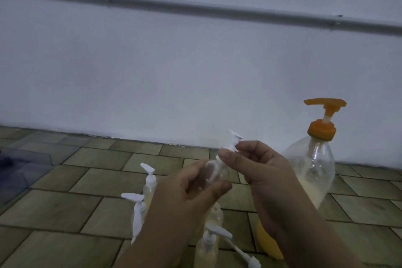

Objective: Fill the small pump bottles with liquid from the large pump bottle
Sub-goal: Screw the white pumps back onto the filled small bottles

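Tiled floor (91, 209) w/ a plain pale wall (174, 72) behind it, a grey pipe (195, 10) running across the wall.

Your left hand (185, 200) grips a small clear bottle (214, 175), fingers (217, 189) curled round its body, held tilted above the floor. Your right hand (265, 172) pinches the white pump head (233, 143) at that bottle's neck betw. thumb and fingertips; can't tell if the pump is screwed on or loose.

Large pump bottle (311, 165) w/ orange pump (324, 115) stands upright on the floor just right of your right hand, pale yellow liquid low in it.

At least 3 more small pump bottles (150, 183) w/ white pumps stand near your left forearm, yellowish liquid in them. 1 loose white pump w/ tube (243, 252) lies on the floor at bottom centre. Yellow object (267, 243) sits partly hidden under your right forearm; can't tell what it is.
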Available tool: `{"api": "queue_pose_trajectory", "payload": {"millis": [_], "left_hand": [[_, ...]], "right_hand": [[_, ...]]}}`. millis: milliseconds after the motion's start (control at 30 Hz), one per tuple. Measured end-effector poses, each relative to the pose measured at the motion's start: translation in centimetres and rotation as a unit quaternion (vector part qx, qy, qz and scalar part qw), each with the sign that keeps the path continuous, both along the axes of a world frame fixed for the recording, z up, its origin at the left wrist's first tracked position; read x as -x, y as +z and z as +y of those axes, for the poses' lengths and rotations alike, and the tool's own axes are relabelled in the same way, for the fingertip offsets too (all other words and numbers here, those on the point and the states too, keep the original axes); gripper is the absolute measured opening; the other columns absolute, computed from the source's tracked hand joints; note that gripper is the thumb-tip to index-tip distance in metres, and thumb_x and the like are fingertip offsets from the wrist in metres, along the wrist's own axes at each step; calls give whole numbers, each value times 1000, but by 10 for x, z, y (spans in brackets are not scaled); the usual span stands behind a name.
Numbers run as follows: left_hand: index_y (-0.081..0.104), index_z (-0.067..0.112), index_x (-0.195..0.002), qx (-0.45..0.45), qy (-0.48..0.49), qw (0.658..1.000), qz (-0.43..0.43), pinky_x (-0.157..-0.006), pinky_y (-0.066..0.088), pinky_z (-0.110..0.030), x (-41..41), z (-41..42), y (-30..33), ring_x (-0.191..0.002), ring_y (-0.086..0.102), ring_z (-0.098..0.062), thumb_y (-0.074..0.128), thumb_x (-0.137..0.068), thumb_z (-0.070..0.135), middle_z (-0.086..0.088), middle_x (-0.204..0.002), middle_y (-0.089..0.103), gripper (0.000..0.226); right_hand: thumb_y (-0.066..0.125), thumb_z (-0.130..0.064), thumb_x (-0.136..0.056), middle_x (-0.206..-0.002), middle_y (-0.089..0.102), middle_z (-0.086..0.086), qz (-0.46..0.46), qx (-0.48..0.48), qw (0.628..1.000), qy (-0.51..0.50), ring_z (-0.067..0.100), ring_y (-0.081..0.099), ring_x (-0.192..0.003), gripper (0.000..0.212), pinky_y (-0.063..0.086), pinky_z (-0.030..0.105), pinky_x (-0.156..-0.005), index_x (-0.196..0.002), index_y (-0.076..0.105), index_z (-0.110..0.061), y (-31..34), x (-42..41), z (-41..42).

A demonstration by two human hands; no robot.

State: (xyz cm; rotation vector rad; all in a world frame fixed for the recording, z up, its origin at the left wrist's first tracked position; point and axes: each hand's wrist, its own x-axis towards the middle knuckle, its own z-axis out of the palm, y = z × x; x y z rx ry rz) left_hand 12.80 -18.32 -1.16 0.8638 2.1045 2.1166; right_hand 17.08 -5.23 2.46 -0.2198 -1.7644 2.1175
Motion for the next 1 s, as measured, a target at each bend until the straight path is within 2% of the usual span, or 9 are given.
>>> {"api": "queue_pose_trajectory", "payload": {"millis": [133, 333, 433, 533, 667, 767, 867, 933, 1000], "left_hand": [[73, 21, -83, 30, -12, 999, -11, -52, 44, -10, 4, -4, 2, -62, 60, -4, 65, -62, 45, -3, -73, 68, 33], [61, 34, -107, 137, 143, 959, 205, -74, 39, -3, 14, 6, -10, -92, 55, 9, 62, -82, 46, 23, -89, 64, 28], [59, 38, -110, 145, 129, 965, 175, -72, 41, -5, 24, 8, -7, -94, 55, 10, 67, -75, 46, 26, -100, 61, 37], [57, 42, -104, 98, 125, 982, 102, -72, 46, -10, 42, 2, 5, -90, 59, 8, 72, -69, 43, 25, -98, 63, 38], [66, 24, -107, 13, 126, 992, 16, -84, 54, -40, 73, -10, 17, -96, 66, -14, 75, -57, 47, 6, -101, 70, 56], [67, 27, -103, 37, 102, 994, -17, -88, 52, -50, 85, -9, 13, -97, 64, -20, 76, -60, 50, 5, -102, 70, 50], [67, 26, -97, 115, 80, 990, -13, -87, 53, -49, 87, 0, 3, -96, 65, -21, 76, -69, 45, 2, -101, 69, 35], [65, 25, -96, 179, 59, 982, -7, -85, 54, -42, 85, 6, -5, -93, 65, -17, 74, -74, 40, 3, -97, 68, 28], [62, 27, -99, 245, 30, 969, -1, -85, 53, -38, 83, 11, -13, -93, 63, -14, 72, -76, 35, 6, -97, 67, 27]], "right_hand": [[70, -15, -60, -92, 74, 7, -8, -16, 999, 50, 14, 70, -85, 37, 51, 19, -68, -96, 71, -6, 5, 0, 2], [71, 1, -71, -79, 74, 5, 30, 31, 998, -52, 12, 71, -72, 20, 52, 15, -58, -89, 72, -6, -7, 3, -15], [74, -6, -71, -88, 74, -1, 20, -31, 998, -49, 15, 69, -83, 29, 54, 17, -62, -99, 70, -11, -3, 2, -11], [78, -34, -57, -106, 66, -19, -26, -159, 984, -72, 2, 58, -99, 63, 48, 20, -74, -117, 61, -32, -2, -9, 7], [69, -46, -47, -107, 65, -17, 3, -139, 977, -161, 3, 58, -103, 60, 45, 30, -81, -107, 65, -41, -16, -44, 35], [70, -43, -47, -102, 69, -13, 6, -126, 968, -215, 9, 61, -100, 49, 51, 38, -83, -96, 69, -42, -48, -66, 48], [79, -41, -50, -98, 72, -11, -11, -131, 959, -251, 7, 64, -93, 44, 53, 29, -78, -93, 70, -35, -90, -79, 58], [82, -16, -61, -91, 72, -11, -28, -148, 951, -269, 4, 64, -83, 36, 50, 21, -71, -87, 70, -39, -117, -83, 64], [79, 1, -66, -83, 70, -14, -50, -218, 929, -295, 1, 61, -81, 55, 46, 16, -67, -83, 66, -49, -143, -85, 70]]}}
